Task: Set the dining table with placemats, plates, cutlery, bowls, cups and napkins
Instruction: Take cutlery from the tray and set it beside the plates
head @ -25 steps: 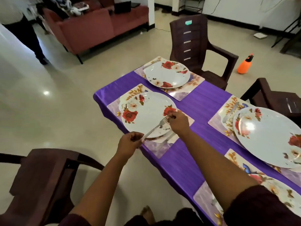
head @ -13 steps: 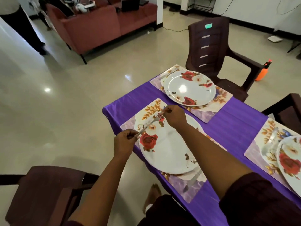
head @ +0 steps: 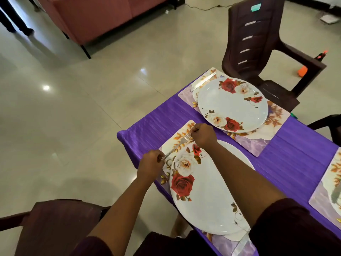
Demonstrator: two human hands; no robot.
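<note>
The cutlery step was in hand. A slim silver metal fork [head: 176, 145] lay slanted just beyond the far-left rim of the near white round plate with red and cream roses [head: 206, 196], over the floral-printed rectangular placemat [head: 180, 134]. The left hand [head: 150, 164] pinched its handle end in a closed grip, and the right hand [head: 203, 134] pinched near the tines (whether the fork already touched the mat could not be told). Beyond this plate, a second matching plate [head: 232, 104] already had a knife [head: 203, 81] beside it on the purple-clothed tabletop [head: 295, 159]. The next move likely called for lowering the fork flat beside the plate's rim, squaring it, then letting go with both hands.
</note>
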